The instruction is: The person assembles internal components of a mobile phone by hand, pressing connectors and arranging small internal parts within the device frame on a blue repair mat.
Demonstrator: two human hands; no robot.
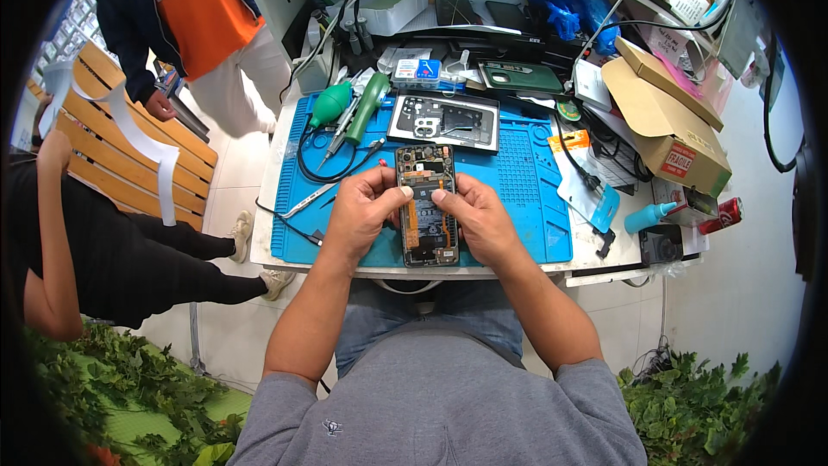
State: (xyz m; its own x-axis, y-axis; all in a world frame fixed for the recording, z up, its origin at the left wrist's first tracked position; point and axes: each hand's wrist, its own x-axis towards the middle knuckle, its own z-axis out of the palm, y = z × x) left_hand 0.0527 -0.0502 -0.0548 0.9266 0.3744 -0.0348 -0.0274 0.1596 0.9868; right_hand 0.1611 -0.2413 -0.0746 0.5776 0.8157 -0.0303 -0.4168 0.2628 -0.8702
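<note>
My left hand (362, 211) and right hand (487, 220) hold the opened phone (428, 207), probably light but fragile, best gripped by its edges.

The head view looks down, fairly near, from above the bare left hand (364, 209) and bare right hand (485, 220), its edges perhaps warped.

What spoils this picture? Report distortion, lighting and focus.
Head view: straight edges bend toward the rim, and the corners go black; head view again: light is bright, with the floor very pale; same head view: the opened phone looks reasonably sharp, though its smallest parts are too fine to tell.
</note>
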